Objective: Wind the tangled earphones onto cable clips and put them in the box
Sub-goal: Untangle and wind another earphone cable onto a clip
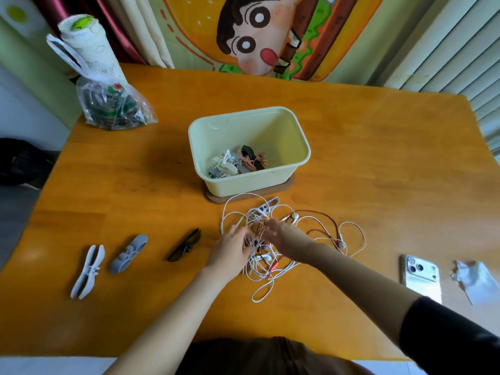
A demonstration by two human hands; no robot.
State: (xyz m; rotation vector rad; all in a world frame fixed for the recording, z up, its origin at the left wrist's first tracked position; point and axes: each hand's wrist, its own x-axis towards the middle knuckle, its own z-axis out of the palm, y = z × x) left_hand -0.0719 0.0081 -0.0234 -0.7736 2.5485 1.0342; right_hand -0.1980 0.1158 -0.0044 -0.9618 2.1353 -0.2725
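While outstretched, both hands [233, 249] [284, 239] amid earphones [266, 257]

home: cartoon blanket [259, 36], curtains [135, 28], wooden table [378, 158]

- Both hands are buried in the tangled earphones [270, 263]: left hand [232, 246] and right hand [284, 239] almost touch, fingers in among the white and red cords. It's too blurry to tell what either one actually grips.
- Just past the fingertips, a pale clip [266, 208] sits in the mess, and beyond that is the cream box [249, 182] with wound-up sets [235, 162] inside.
- Out to the left of the left hand, nearest first: black clip [185, 244], grey clip [129, 254], white clip [88, 270], all lying flat on the table [378, 158].
- Well off to the right of the right hand are a phone [420, 277], face down, and a crumpled foil wrapper [474, 280].
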